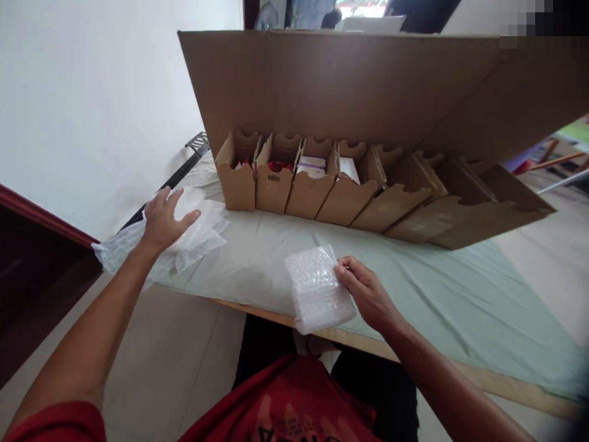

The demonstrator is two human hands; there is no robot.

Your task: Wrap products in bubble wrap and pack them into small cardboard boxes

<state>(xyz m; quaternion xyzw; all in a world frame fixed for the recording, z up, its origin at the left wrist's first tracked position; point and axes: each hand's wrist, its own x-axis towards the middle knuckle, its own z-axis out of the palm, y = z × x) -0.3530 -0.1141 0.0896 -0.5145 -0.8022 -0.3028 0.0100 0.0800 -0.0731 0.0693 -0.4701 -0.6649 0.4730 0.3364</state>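
My right hand (363, 288) pinches the right edge of a small bubble wrap pouch (317, 288), thumb on top. The pouch is clear, roughly rectangular, and held over the front edge of the cloth-covered table. Over on the left, my left hand (165, 220) has its thumb and fingers spread above a loose pile of clear plastic packaging (197, 236). Whether its fingertips touch the pile is hard to tell. Behind both hands stands a row of brown cardboard bins (271, 190). Red items, white boxes (313, 166) and a white packet (350, 169) show inside some of them.
A tall cardboard panel (350, 86) rises behind the bins. Pale green cloth (257, 258) covers the table, whose wooden edge (377, 348) runs just before my legs. A white wall (92, 110) bounds the left side. A fan (267, 17) shows at the back.
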